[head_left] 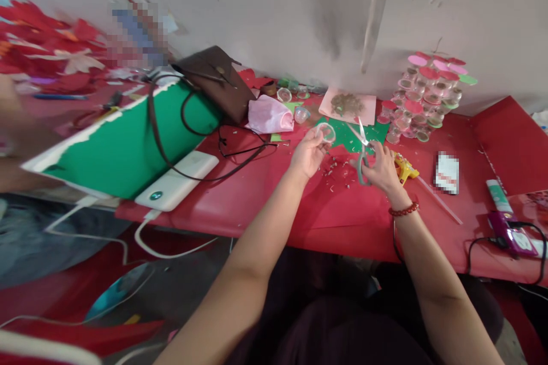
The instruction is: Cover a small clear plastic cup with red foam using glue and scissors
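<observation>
My left hand (309, 154) grips a small clear plastic cup (326, 133) by its side, above the red table. In my right hand (380, 168) is a pair of scissors (363, 142) with grey-green handles; the blades are spread and point up and away from me. The blades are apart from the cup. Small pale scraps (336, 171) lie on the red sheet between my hands. Behind them is a green sheet (342, 136), and a pink sheet (327, 113) with a heap of brownish bits (347, 104). A yellow glue gun (405, 167) rests just right of my right hand.
A stack of clear cups with coloured discs (422, 97) stands at the back right. To the left are a brown bag (218, 80), a green board (141, 137), a white power bank (180, 182) and eyeglasses (242, 148). A purple device (511, 234) with cables sits far right.
</observation>
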Action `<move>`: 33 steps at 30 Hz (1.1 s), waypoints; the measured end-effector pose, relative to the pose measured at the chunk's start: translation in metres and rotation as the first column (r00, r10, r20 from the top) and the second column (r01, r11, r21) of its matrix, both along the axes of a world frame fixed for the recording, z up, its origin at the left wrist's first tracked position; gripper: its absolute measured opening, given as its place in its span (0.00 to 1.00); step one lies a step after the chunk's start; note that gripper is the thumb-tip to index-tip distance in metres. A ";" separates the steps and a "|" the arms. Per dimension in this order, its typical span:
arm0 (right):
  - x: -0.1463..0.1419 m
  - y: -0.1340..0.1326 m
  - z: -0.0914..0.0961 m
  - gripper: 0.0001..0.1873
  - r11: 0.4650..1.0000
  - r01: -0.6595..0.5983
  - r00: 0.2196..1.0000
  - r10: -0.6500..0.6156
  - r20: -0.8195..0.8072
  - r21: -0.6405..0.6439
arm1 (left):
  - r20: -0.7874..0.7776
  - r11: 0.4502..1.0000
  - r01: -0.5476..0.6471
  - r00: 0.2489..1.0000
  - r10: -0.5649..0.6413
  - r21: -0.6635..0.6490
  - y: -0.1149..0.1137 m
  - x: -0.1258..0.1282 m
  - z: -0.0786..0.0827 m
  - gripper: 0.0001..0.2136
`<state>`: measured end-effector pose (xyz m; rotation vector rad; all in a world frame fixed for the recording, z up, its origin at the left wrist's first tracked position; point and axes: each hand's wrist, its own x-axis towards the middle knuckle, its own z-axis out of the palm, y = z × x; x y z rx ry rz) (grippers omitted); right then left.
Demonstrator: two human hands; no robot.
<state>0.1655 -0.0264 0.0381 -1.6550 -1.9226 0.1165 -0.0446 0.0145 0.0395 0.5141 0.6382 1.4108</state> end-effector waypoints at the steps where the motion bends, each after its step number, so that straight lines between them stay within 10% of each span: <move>1: -0.001 0.001 -0.003 0.26 0.999 -0.035 0.999 0.036 -0.025 0.032 | 0.001 1.000 0.010 1.000 -0.010 0.002 0.000 0.000 -0.001 0.06; 14: -0.005 -0.009 -0.019 0.24 0.993 -0.103 0.994 0.105 -0.022 0.065 | -0.220 0.972 0.066 0.975 -0.016 0.225 -0.020 0.026 -0.006 0.13; 33: -0.010 -0.015 -0.011 0.23 0.992 -0.125 0.987 0.127 -0.101 0.026 | -0.132 0.999 0.038 0.991 -0.034 0.035 -0.031 0.025 0.003 0.23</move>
